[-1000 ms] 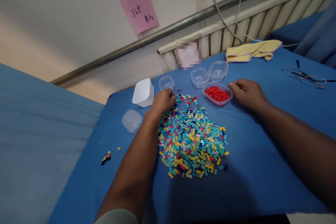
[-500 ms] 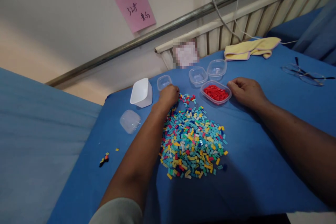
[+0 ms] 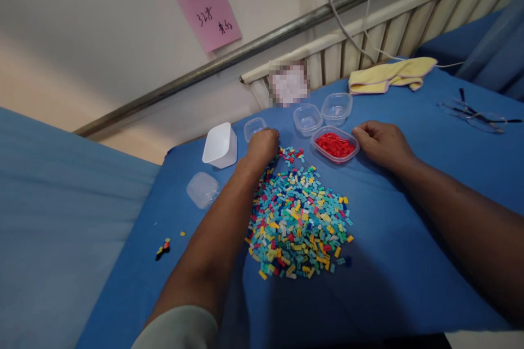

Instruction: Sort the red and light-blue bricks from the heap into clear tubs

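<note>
Bricks [image 3: 334,145], all red, sit in a tub [image 3: 336,160] pinched by the right hand [image 3: 385,144]; the mixed pile [image 3: 301,218] lies unsorted; whether the left hand [image 3: 263,146] grips anything is unclear

Yellow cloth [image 3: 392,76], pink note [image 3: 209,14], red bricks [image 3: 335,145], blue tabletop [image 3: 388,251].

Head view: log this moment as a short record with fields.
left_hand: beside the upper left of the mixed-colour pile; fingertips hidden
right_hand: fingertips at the rim of the clear tub of red pieces
left_side: white tub, upright
far_right: yellow cloth, glasses
surface: blue
</note>
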`<state>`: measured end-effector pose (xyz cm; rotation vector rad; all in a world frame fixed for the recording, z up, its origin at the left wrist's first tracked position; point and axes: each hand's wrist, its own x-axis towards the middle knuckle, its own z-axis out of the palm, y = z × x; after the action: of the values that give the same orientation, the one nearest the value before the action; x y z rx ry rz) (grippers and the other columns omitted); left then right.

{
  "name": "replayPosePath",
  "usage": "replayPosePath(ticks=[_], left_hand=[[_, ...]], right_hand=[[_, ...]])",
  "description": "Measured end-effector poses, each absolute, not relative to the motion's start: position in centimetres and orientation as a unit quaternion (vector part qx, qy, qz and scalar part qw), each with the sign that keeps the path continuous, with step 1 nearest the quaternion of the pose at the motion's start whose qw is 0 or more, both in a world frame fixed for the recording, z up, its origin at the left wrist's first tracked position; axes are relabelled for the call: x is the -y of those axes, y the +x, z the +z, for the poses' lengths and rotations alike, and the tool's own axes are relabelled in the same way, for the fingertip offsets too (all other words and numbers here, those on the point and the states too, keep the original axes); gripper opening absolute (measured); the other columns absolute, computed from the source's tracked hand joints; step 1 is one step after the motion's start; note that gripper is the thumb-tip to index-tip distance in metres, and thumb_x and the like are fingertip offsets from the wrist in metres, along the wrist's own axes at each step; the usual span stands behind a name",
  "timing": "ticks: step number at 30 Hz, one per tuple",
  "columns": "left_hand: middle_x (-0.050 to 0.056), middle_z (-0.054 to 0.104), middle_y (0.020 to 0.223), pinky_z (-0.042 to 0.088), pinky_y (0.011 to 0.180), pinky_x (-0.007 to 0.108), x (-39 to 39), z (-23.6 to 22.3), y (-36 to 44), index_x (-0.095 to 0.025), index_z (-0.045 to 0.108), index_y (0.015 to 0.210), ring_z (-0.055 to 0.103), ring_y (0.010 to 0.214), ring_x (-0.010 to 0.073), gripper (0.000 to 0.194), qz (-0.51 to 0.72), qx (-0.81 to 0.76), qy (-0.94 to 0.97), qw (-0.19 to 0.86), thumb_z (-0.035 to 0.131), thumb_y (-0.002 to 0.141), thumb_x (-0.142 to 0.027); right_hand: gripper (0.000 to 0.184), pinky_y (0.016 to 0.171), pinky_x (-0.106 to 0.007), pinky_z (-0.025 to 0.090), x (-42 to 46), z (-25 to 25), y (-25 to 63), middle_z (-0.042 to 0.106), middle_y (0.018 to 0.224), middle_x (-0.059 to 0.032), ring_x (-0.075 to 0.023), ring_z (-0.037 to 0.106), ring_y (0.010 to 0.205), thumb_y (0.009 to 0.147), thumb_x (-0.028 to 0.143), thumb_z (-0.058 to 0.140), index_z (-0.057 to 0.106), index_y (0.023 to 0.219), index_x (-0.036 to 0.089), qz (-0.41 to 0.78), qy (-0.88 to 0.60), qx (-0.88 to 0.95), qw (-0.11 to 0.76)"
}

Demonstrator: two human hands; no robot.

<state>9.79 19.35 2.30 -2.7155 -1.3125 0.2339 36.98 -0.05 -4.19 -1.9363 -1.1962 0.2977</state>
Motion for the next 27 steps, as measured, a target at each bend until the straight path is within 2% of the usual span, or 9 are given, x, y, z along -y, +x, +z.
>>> replayPosePath(ticks=[5, 10, 16, 21, 27], left_hand=[[0.024, 0.080, 0.125, 0.057, 0.101, 0.041, -20.6, 1.8, 10.6, -0.012, 0.082, 0.121, 0.076, 0.118, 0.0357, 0.033, 0.094, 0.429, -0.896, 0.062, 0.059, 0.098, -0.012], [0.021, 0.081, 0.122, 0.057, 0.099, 0.040, -20.9, 2.3, 9.9, -0.016, 0.084, 0.120, 0.076, 0.116, 0.0351, 0.031, 0.087, 0.429, -0.898, 0.052, 0.060, 0.099, -0.017], [0.018, 0.080, 0.136, 0.055, 0.110, 0.040, -20.8, 3.6, 9.0, -0.017, 0.076, 0.144, 0.074, 0.125, 0.0322, 0.045, 0.072, 0.424, -0.902, 0.029, 0.062, 0.102, -0.021], [0.015, 0.084, 0.123, 0.058, 0.105, 0.037, -20.1, 3.5, 8.8, -0.017, 0.088, 0.121, 0.078, 0.115, 0.0306, 0.035, 0.109, 0.410, -0.905, -0.001, 0.064, 0.095, -0.013], [0.016, 0.084, 0.123, 0.057, 0.106, 0.036, -19.4, 3.2, 9.4, -0.017, 0.088, 0.117, 0.077, 0.116, 0.0309, 0.034, 0.116, 0.406, -0.906, -0.007, 0.066, 0.092, -0.010]], right_hand=[[0.030, 0.072, -0.042, 0.046, 0.0, -4.5, 36.9, 0.081, 0.088, -0.0093, -0.0303, 0.072, 0.082, 0.099, 0.049, 0.058, 0.076, 0.087, 0.027, 0.116, -0.768, 0.469, 0.421], [0.030, 0.070, -0.042, 0.046, 0.0, -4.6, 37.0, 0.081, 0.088, -0.0091, -0.0300, 0.072, 0.082, 0.100, 0.049, 0.058, 0.076, 0.088, 0.028, 0.111, -0.766, 0.475, 0.418], [0.032, 0.071, -0.043, 0.045, 0.0, -4.5, 37.3, 0.083, 0.092, -0.0106, -0.0315, 0.073, 0.084, 0.099, 0.051, 0.057, 0.076, 0.089, 0.028, 0.115, -0.767, 0.481, 0.409], [0.032, 0.071, -0.043, 0.045, 0.0, -4.4, 37.3, 0.082, 0.091, -0.0109, -0.0323, 0.073, 0.085, 0.098, 0.051, 0.058, 0.076, 0.088, 0.027, 0.121, -0.769, 0.475, 0.410], [0.029, 0.072, -0.043, 0.045, 0.1, -4.3, 37.1, 0.082, 0.091, -0.0108, -0.0323, 0.073, 0.085, 0.099, 0.049, 0.058, 0.076, 0.088, 0.028, 0.112, -0.769, 0.478, 0.410]])
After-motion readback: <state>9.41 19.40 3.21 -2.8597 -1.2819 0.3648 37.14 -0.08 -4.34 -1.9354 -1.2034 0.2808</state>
